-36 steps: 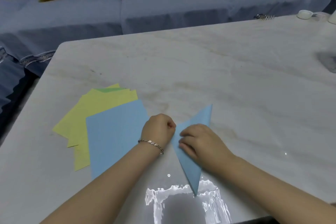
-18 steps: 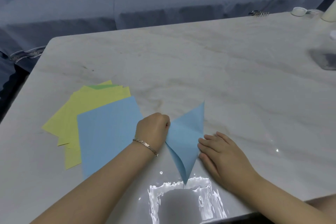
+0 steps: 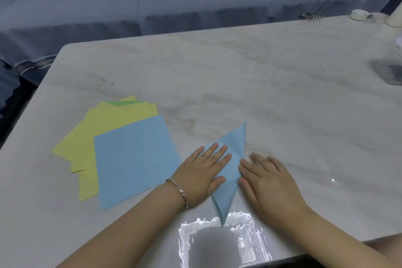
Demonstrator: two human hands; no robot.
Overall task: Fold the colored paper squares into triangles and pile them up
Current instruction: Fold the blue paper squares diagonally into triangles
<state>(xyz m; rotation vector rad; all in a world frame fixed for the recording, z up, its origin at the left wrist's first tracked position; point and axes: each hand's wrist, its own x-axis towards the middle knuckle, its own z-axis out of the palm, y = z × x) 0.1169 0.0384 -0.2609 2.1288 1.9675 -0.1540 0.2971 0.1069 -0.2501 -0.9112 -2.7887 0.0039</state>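
A blue paper folded into a triangle point(image 3: 233, 159) lies on the marble table point(image 3: 239, 85) near its front edge, one tip pointing at me. My left hand point(image 3: 204, 172) lies flat with straight fingers pressing on the triangle's left part. My right hand point(image 3: 267, 180) rests flat beside the triangle's right edge, its fingertips touching the paper. To the left sits a loose stack of unfolded squares: a blue sheet point(image 3: 134, 159) on top, several yellow sheets point(image 3: 91, 137) under it and a green one point(image 3: 121, 103) peeking out at the back.
A grey-blue sofa point(image 3: 195, 6) with cushions runs behind the table. At the far right corner lie a metal hair clip point(image 3: 311, 16), a small white lid point(image 3: 357, 14) and a white cylinder point(image 3: 394, 17). A dark smudge-like object point(image 3: 389, 72) sits at the right edge.
My left hand opened from a fist and now presses flat on the triangle. My right hand slid off the paper to its right edge and flattened.
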